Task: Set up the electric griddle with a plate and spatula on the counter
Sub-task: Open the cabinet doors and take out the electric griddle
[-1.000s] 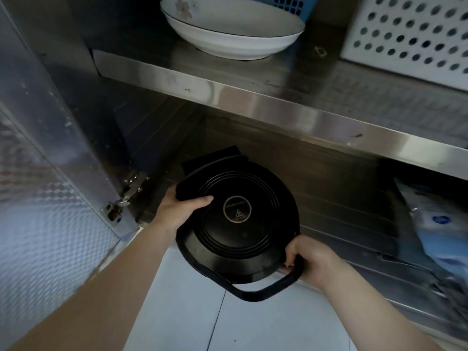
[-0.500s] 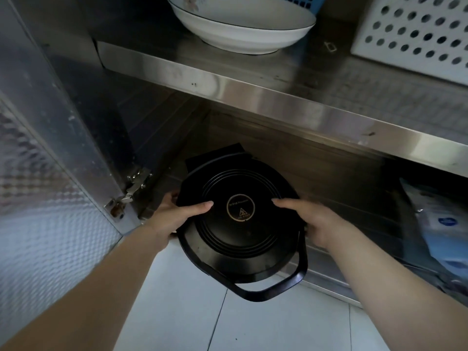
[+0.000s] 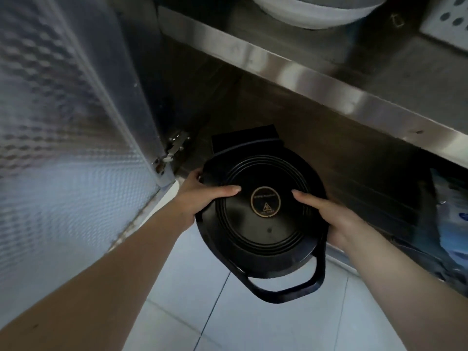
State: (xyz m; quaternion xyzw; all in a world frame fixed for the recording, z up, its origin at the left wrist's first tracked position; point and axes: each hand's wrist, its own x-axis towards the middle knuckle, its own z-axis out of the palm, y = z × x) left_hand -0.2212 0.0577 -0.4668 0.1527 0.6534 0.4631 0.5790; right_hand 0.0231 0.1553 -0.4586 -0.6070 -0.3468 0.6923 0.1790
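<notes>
The round black electric griddle (image 3: 260, 231), lid shut, with a gold-ringed label at its centre and a loop handle toward me, is held at the mouth of the lower cabinet shelf, partly over the floor. My left hand (image 3: 202, 198) grips its left rim, thumb on the lid. My right hand (image 3: 336, 219) grips its right rim, thumb on the lid. A white plate (image 3: 316, 11) sits on the steel shelf above, cut off by the top edge. No spatula is in sight.
The steel shelf edge (image 3: 291, 72) runs diagonally just above the griddle. The open cabinet door (image 3: 63, 122) with its hinge (image 3: 172, 150) stands at left. A white perforated basket (image 3: 450, 21) is at top right, blue-and-white bags (image 3: 453, 224) on the lower shelf at right. Pale floor tiles (image 3: 253, 325) lie below.
My right hand left the loop handle and took the griddle's right rim. The griddle has come out of the cabinet toward me, and my view has dropped closer.
</notes>
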